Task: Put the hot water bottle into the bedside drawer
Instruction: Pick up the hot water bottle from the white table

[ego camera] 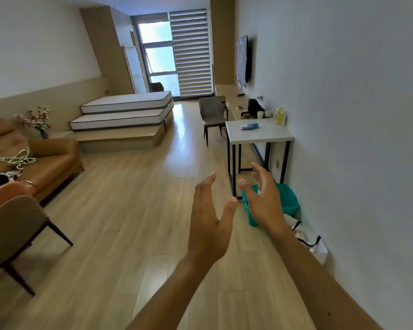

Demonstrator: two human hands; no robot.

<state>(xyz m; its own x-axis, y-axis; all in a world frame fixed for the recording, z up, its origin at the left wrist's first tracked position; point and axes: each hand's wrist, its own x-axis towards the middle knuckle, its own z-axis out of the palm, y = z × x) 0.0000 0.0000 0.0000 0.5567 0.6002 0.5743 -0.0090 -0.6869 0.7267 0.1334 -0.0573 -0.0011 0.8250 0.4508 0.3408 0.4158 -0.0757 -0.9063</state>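
Both hands reach forward into a long room with nothing in them: the left hand [209, 220] is spread, fingers up and thumb out to the right, and the right hand [264, 198] is likewise released, fingers loosely curled, so neither grip holds anything. The palms face each other, close but apart. Ahead and to the right, a white-topped table [267, 135] on a black frame stands against the wall, and on it lies a small blue, flattish thing [249, 126] that may be the hot water bottle; it is too small and soft-edged to be sure. Its long axis runs roughly left to right across the tabletop, a paler end toward the left; which end is the neck cannot be made out. A yellow bottle [280, 116] stands upright at the table's far right corner by the wall. Under and in front of the table sits a teal bin [289, 198], partly hidden behind the right hand, and nearer along the wall a white bag [317, 248] with black straps. Across the wooden floor [129, 210] are stacked mattresses on a stepped platform [124, 115], a tan sofa [53, 156] with white hangers [17, 159] on it, and a chair [14, 232] cut off at the left edge. No bedside drawer can be picked out clearly.
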